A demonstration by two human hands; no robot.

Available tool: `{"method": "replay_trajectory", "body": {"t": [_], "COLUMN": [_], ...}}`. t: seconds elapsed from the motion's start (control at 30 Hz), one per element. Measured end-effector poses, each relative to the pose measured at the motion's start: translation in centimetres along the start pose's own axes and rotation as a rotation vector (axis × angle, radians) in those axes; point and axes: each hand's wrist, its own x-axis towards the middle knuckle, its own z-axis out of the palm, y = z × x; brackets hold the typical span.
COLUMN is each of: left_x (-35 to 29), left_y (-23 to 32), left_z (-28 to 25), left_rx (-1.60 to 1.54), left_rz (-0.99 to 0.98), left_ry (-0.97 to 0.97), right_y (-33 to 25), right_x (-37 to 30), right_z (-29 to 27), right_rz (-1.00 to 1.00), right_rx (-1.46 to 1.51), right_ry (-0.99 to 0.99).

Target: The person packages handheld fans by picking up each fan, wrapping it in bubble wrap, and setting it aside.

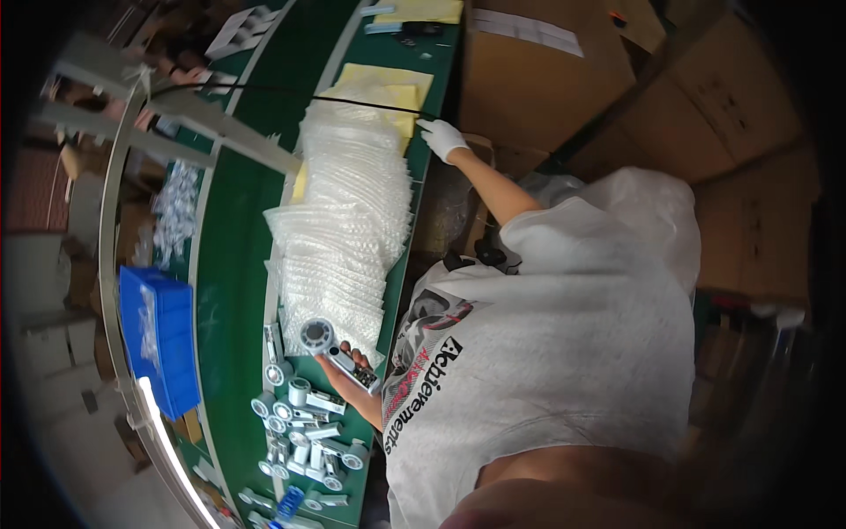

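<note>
Grasping one round-headed device [333,351] with fingers of left hand [337,374]. Extending gloved right hand [445,139], fingers released, near one bubble-wrap stack [339,229].

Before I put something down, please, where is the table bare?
The green strip between the blue bin and the bubble wrap looks bare. The near side is crowded with bubble wrap and heaped grey gadgets.

The bare left hand [334,369] holds a grey handheld fan [316,335] near layered bubble-wrap sheets [339,238] and more fans [300,391] on the green workbench [379,51], the white-gloved right hand [442,141] beside its near edge.
</note>
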Motion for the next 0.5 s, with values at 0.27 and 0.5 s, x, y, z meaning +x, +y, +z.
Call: {"method": "replay_trajectory", "body": {"t": [0.27, 0.5], "left_x": [-1.3, -5.6], "left_y": [0.1, 0.9], "left_z": [1.6, 1.4], "left_rx": [-0.101, -0.310], "left_rz": [0.023, 0.144], "left_ry": [-0.014, 0.231], "right_y": [0.9, 4.4], "right_x": [-1.2, -0.9], "right_z": [-3.7, -2.5], "right_rz": [-0.257, -0.342], "right_rx": [-0.236, -0.031], "right_ry": [-0.143, -0.206]}}
